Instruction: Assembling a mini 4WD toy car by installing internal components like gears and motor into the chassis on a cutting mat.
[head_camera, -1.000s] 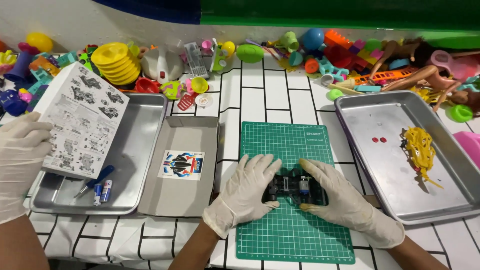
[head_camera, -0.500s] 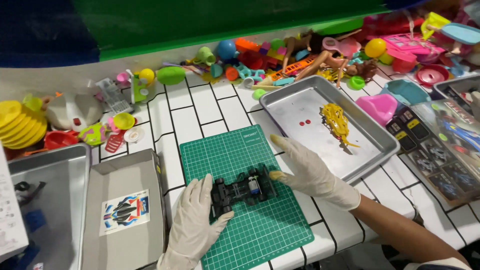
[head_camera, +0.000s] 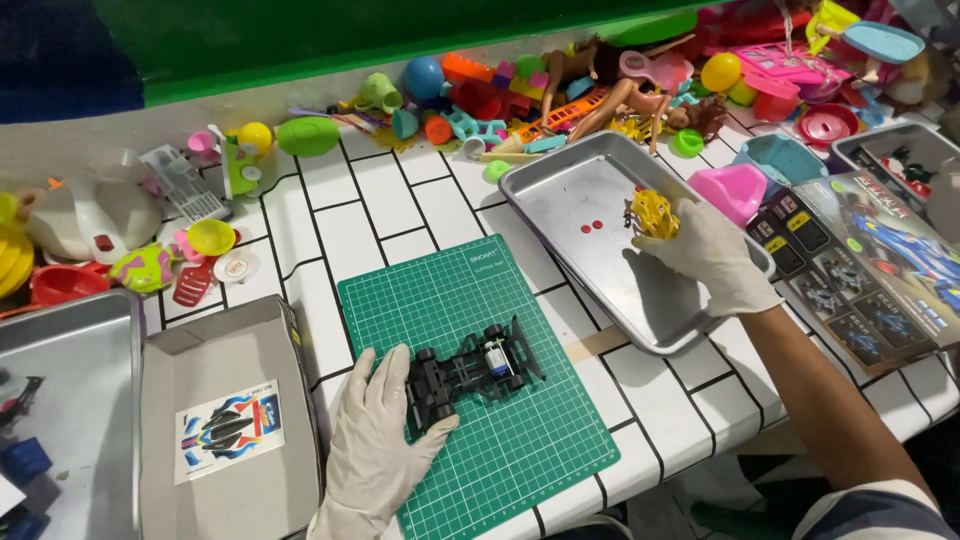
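Right hand (head_camera: 705, 250) off black toy car chassis (head_camera: 470, 375), which it gripped with left a second ago; half a second ago lifted beside car, now reached across into right metal tray (head_camera: 560, 195), fingers (head_camera: 665, 235) on yellow wire bundle (head_camera: 650, 212). Left hand (head_camera: 380, 440) alone on chassis, at its rear end on green cutting mat (head_camera: 520, 460). Camera view swung right: left tray and instruction booklet mostly out of frame, printed box lid (head_camera: 870, 260) with car pictures now in view at desk's right.
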